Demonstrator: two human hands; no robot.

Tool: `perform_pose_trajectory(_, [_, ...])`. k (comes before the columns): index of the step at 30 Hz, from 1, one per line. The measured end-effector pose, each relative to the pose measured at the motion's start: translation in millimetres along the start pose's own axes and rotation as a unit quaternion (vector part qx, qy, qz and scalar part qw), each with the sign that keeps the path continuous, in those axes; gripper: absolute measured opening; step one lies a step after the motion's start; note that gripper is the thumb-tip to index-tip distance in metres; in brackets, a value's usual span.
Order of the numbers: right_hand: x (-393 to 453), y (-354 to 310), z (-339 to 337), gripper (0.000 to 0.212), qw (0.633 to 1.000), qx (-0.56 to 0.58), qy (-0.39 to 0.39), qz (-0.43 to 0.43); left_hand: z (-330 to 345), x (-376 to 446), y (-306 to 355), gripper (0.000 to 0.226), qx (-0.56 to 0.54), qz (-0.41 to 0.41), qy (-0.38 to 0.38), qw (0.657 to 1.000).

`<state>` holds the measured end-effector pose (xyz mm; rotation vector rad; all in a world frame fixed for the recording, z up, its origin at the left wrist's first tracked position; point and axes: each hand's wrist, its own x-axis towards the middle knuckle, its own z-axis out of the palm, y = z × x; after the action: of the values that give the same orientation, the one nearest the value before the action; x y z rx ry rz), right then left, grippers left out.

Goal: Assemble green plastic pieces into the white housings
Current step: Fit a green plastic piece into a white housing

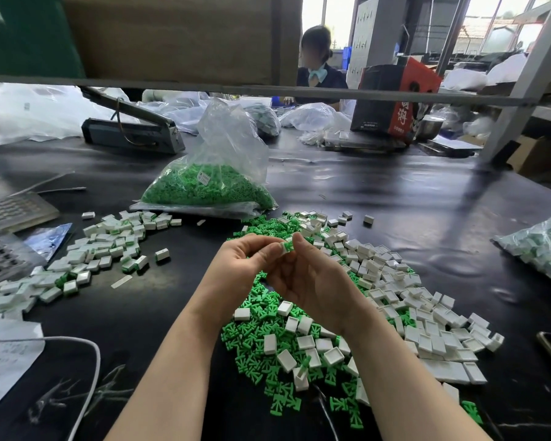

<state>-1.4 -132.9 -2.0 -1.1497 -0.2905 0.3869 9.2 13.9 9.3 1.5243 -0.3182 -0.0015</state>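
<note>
Green-pcs bag [204,183] behind hands [287,268]

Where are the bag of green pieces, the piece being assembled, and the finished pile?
Bag of green pieces [204,186]: head view, green-filled belly.
Piece being assembled [287,246]: head view, green part.
Finished pile [109,246]: head view, middle.

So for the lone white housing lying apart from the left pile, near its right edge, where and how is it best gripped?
Judging by its pose, pinch the lone white housing across its two long side walls, coming straight down from above. It lies flat on the black table, clear of the left pile, so both sides look free for fingertips.
</note>
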Motion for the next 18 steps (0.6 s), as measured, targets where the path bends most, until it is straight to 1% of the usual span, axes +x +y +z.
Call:
perform_pose_trajectory(4, [0, 0, 2, 0.042, 1.0, 0.019, 0.0, 0.003, -1, 1, 0, 0.01, 0.018, 0.005, -0.006, 1.0])
perform_pose_trajectory(11, [0, 2, 8, 0.039, 0.998, 0.034, 0.043, -0.017, -2, 1, 3, 0.014, 0.032, 0.021, -0.021, 0.999])
perform_pose_trajectory(15, [0, 4, 10, 0.034, 0.996, 0.046, 0.068, -0.027, -1, 1, 3, 0.015, 0.06, 0.027, -0.028, 0.997])
perform_pose_trajectory(18, [1, 5, 11, 0.033, 0.995, 0.056, 0.072, -0.035, 0, 1, 2, 0.016, 0.068, 0.029, -0.028, 0.997])
